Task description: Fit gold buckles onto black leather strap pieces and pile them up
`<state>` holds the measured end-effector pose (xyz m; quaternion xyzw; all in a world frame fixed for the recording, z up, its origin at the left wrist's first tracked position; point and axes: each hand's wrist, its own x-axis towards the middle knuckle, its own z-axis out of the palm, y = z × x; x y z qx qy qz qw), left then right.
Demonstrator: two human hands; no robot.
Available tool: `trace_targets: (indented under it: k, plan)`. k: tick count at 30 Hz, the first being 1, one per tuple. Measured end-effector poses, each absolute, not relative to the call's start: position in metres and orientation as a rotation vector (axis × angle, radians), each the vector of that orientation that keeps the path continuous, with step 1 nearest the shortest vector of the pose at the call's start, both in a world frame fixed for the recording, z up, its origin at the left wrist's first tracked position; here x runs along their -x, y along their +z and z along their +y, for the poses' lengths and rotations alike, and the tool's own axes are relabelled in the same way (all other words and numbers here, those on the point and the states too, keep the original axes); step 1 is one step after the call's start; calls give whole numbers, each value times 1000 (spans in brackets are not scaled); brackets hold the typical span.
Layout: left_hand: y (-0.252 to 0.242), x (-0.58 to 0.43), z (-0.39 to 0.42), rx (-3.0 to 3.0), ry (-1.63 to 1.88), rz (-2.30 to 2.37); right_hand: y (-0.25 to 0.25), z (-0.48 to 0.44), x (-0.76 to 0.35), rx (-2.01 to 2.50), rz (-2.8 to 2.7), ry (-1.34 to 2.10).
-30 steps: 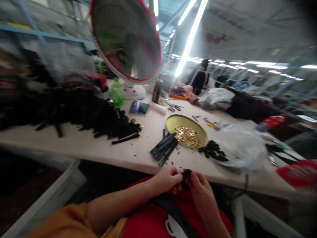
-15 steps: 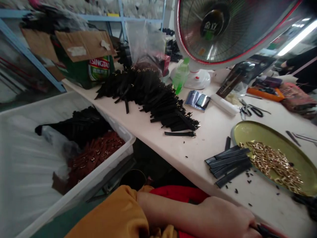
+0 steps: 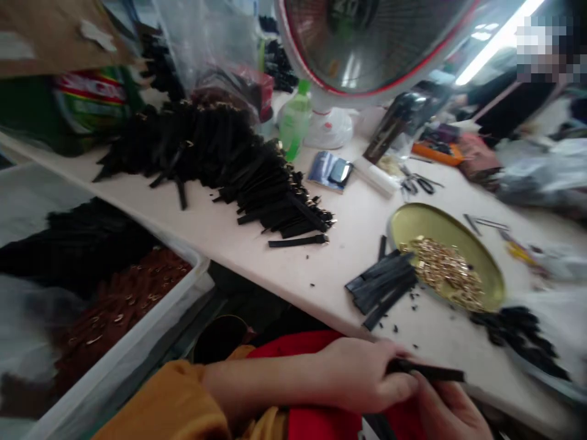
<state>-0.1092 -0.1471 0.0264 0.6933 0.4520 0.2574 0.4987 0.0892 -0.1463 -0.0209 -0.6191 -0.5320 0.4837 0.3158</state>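
Note:
My left hand (image 3: 358, 373), coming from a mustard sleeve, has its fingers closed on one end of a short black strap (image 3: 435, 370). My right hand (image 3: 452, 409) pinches the same strap from below, thumb against it near the left fingers. Both hands are over a red cloth (image 3: 316, 421) at the table's front edge. Just beyond them lies a stack of flat black strips (image 3: 380, 284). It touches a gold-coloured oval tray (image 3: 488, 275) heaped with small gold metal fittings (image 3: 447, 269). Part of another dark strip (image 3: 378, 425) shows under my left hand.
A long pile of finished-looking black straps (image 3: 220, 153) covers the table's left. A white bin (image 3: 119, 348) with brown and black pieces stands below. A fan (image 3: 367, 55), green bottle (image 3: 295, 122), scissors (image 3: 419, 182) and black pieces (image 3: 527, 336) are around. A person is at far right.
The view has swung to the right and closer to the table. My right hand has come into view and now meets my left hand at the black strap.

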Motion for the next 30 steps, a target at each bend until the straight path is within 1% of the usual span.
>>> trace_targets:
  k: [1, 2, 7, 12, 15, 17, 19, 22, 27, 30]
  plan:
    - [26, 108, -146, -1635, 631, 1137, -15, -147, -83, 1584, -1286, 1388]
    - [24, 105, -145, -1620, 614, 1190, -9, -148, -78, 1547, -1248, 1424]
    - [20, 83, -130, -1801, 520, 1167, 1, -146, -76, 1410, -1138, 1279]
    - [37, 60, -134, -1961, 442, 1128, 6, -160, -96, 1263, -975, 1341]
    - [44, 51, -132, -1904, 492, 1093, 11, -159, -106, 1212, -1023, 1341]
    - [42, 46, -125, -1752, 541, 1046, 10, -150, -116, 1194, -1104, 1311]
    - [34, 43, -117, -1538, 545, 1007, 3, -133, -130, 1236, -1178, 1216]
    - [16, 39, -105, -1291, 533, 986, -15, -100, -155, 1426, -1310, 965]
    - [-4, 34, -89, -1141, 511, 1009, -33, -32, -183, 1735, -1685, 482]
    - [-6, 29, -78, -1069, 480, 1050, -31, 12, -188, 1791, -1783, 390]
